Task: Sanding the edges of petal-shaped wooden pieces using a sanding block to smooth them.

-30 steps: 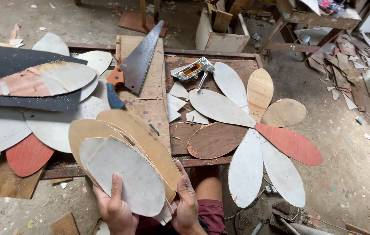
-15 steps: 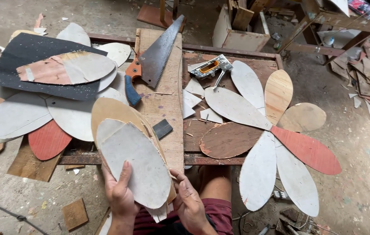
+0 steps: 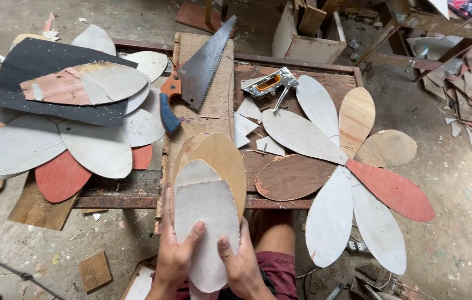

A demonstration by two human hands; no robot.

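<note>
Both hands, left hand point(image 3: 177, 253) and right hand point(image 3: 241, 264), press spread fingers point(image 3: 194, 233) on the petal stack point(image 3: 208, 211) at lower centre. Squaring edges calls for even thumb pressure.

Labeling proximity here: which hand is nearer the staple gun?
Right. The right hand holds the petal stack on the side below the staple gun; the left hand grips the stack's opposite edge, farther from it. Both are well short of it.

Petal stack point(image 3: 208, 205) at near desk point(image 3: 202, 119) edge, between both hands. Handsaw point(image 3: 200, 69) on plank behind stack. Stapler point(image 3: 272, 83) right of saw. Petal fan point(image 3: 336, 161) lies right; sheet point(image 3: 41, 83) atop petals left. Box point(image 3: 308, 41) behind desk.
</note>
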